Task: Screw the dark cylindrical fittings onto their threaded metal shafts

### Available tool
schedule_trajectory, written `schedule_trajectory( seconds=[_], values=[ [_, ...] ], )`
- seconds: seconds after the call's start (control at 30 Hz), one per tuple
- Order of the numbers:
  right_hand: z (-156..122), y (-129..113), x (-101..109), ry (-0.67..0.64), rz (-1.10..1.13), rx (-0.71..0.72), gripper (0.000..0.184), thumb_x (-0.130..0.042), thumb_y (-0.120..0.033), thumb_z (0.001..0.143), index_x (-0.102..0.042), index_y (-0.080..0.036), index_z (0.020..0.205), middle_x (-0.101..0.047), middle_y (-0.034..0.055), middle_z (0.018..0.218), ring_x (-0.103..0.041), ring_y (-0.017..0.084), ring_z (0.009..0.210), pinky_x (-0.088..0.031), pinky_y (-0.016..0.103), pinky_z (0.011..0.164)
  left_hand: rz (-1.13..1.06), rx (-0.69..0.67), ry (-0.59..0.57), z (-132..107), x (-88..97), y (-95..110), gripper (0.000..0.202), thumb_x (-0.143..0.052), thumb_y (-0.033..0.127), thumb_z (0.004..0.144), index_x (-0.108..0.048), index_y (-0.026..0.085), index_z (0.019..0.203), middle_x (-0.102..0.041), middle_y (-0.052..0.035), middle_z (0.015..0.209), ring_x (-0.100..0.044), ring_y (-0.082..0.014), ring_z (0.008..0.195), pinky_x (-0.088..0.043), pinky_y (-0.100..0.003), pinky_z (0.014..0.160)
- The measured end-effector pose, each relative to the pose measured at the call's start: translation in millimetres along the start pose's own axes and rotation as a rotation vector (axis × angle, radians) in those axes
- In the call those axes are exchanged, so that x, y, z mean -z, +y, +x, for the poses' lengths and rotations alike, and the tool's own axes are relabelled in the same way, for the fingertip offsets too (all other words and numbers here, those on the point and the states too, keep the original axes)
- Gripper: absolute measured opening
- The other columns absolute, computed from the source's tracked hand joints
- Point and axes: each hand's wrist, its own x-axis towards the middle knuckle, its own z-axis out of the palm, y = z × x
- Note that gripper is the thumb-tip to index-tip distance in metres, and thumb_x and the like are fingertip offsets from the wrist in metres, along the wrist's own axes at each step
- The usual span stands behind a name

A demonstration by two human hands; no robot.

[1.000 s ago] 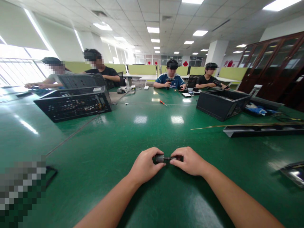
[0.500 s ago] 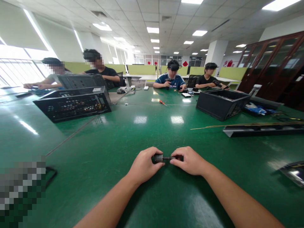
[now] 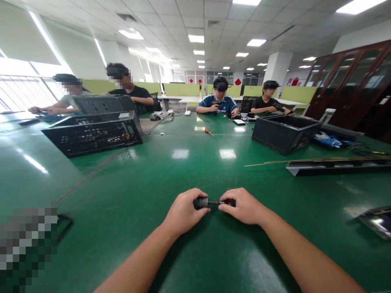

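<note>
A small motor-like metal cylinder lies between the thumb and fingers of my left hand, which is closed around it. From its right end a thin dark shaft runs level across the gap between my hands. My right hand pinches the far end of that shaft, where a dark piece shows partly between the fingers. Both hands are low over the green tabletop. The fingers cover much of the part, so its exact kind is unclear.
Black computer cases stand at left and right. A red-handled screwdriver lies farther back. Thin rods rest on a long black metal channel at right. A dark shiny object is at the right edge. Several people work across the table.
My left hand and the cylinder have shifted very slightly left, so a bit more shaft shows. My right hand stays in nearly the same place.
</note>
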Motion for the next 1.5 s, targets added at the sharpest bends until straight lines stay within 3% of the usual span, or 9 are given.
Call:
schedule_trajectory(
  seconds=[1.5],
  values=[
    [0.4,1.6,5.7,-0.032,0.013,-0.054,0.017,-0.063,-0.032,0.086,-0.074,-0.019,0.091,-0.071,0.0024,0.079,-0.061,0.015,0.070,-0.042,0.025,0.065,0.013,-0.019,0.024,1.7,6.0,-1.3,0.027,-0.077,0.016,0.070,-0.066,0.021,0.094,-0.070,-0.0021,0.091,-0.066,-0.0209,0.086,-0.052,-0.033,0.078]
  ],
)
